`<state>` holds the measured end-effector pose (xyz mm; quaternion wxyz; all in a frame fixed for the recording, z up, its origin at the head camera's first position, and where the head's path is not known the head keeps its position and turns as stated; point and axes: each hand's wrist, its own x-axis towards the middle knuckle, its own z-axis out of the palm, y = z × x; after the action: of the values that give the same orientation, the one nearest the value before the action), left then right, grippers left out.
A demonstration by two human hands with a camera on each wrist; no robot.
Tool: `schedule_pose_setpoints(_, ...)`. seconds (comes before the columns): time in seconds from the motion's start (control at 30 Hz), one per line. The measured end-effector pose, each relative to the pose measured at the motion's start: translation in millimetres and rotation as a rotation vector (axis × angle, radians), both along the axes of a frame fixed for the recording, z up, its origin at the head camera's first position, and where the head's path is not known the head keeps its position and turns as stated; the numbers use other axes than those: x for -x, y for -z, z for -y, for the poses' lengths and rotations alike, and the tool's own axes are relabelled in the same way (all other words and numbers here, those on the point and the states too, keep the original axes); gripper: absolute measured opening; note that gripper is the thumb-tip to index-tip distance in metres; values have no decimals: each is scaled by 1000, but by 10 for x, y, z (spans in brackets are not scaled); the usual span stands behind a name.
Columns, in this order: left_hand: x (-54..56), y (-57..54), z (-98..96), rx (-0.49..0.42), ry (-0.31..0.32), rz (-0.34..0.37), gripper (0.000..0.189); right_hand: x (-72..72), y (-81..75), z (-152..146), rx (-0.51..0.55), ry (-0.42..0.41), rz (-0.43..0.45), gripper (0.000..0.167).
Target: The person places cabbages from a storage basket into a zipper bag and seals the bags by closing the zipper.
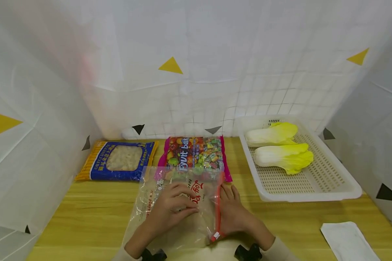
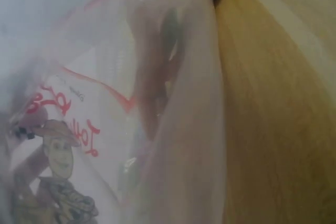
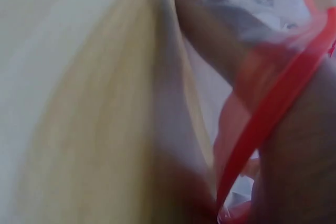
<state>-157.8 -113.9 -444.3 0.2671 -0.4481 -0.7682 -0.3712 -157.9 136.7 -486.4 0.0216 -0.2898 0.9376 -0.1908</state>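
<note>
A large clear zip bag (image 1: 170, 232) with red print and a cartoon figure lies in front of me, its red zip edge (image 1: 217, 206) to the right. My left hand (image 1: 171, 208) is over the bag, thumb and fingertips pinching its plastic. At the zip edge, my right hand (image 1: 233, 214) has fairly straight fingers pointing away from me. In the right wrist view, the red zip strip (image 3: 273, 114) crosses this hand, and one finger (image 3: 210, 35) shows partly behind clear plastic. Through the bag, the left wrist view shows blurred fingers (image 2: 149, 72).
Behind the bag lie a blue-and-yellow orecchiette pasta pack (image 1: 124, 161) and a colourful fruit candy bag (image 1: 196, 152), partly overlapped by the zip bag. At right, a white slotted basket (image 1: 326, 181) holds two napa cabbages (image 1: 284, 157). A white packet (image 1: 349, 239) lies near front right.
</note>
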Motion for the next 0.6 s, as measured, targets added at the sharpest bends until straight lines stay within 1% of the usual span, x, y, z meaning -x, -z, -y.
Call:
schedule_pose_setpoints(0.07, 14, -12, 8, -16, 14, 18, 20, 14, 8, 1, 4, 4, -1, 121)
schedule_pose_setpoints(0.13, 22, -8, 10, -17, 13, 51, 20, 34, 8, 1, 46, 14, -5, 112)
schedule_pose_setpoints(0.27, 30, 25, 2, -1, -22, 117, 16, 86, -2, -3, 194, 53, -27, 92)
schedule_pose_setpoints(0.3, 29, 33, -1, 5, -35, 127, 15, 97, -9, -2, 237, 61, -30, 90)
schedule_pose_setpoints(0.4, 20, 48, -3, 13, -68, 142, 15, 109, -43, 3, 318, 89, -41, 75)
schedule_pose_setpoints(0.53, 5, 43, 10, 10, -94, 133, 15, 98, -156, -7, 339, 109, -62, 50)
schedule_pose_setpoints(0.6, 8, 36, 26, -1, -103, 129, 14, 84, -248, -20, 324, 117, -64, 46)
